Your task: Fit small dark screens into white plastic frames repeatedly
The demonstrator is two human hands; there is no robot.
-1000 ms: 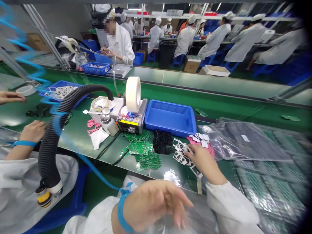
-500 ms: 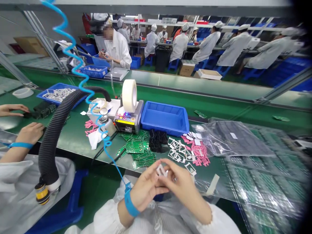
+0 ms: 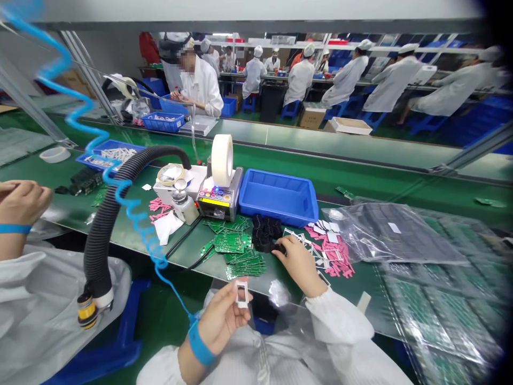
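A small white rectangular frame (image 3: pixel 241 294) is pinched upright between the thumb and fingers of my left hand (image 3: pixel 224 315), just off the table's front edge. My right hand (image 3: pixel 298 264) reaches over the table, its thumb and fingertips closed on a black part at the right side of the black parts pile (image 3: pixel 264 231). Left of that pile lie stacked green circuit boards (image 3: pixel 230 241). White frames (image 3: pixel 319 258), partly covered by my right hand, and pink pieces (image 3: pixel 340 259) lie to its right.
Behind the piles stand a blue tray (image 3: pixel 278 195) and a tape dispenser (image 3: pixel 219 200). A black hose (image 3: pixel 98 230) and a coiled blue cord (image 3: pixel 140 214) hang at the left, beside a co-worker's hands (image 3: pixel 24 203). Plastic-bagged sheets (image 3: pixel 396 230) cover the right side.
My hands have separated. The right one has moved forward to the black parts and taken hold of one; the left has kept the white frame and moved slightly left and down.
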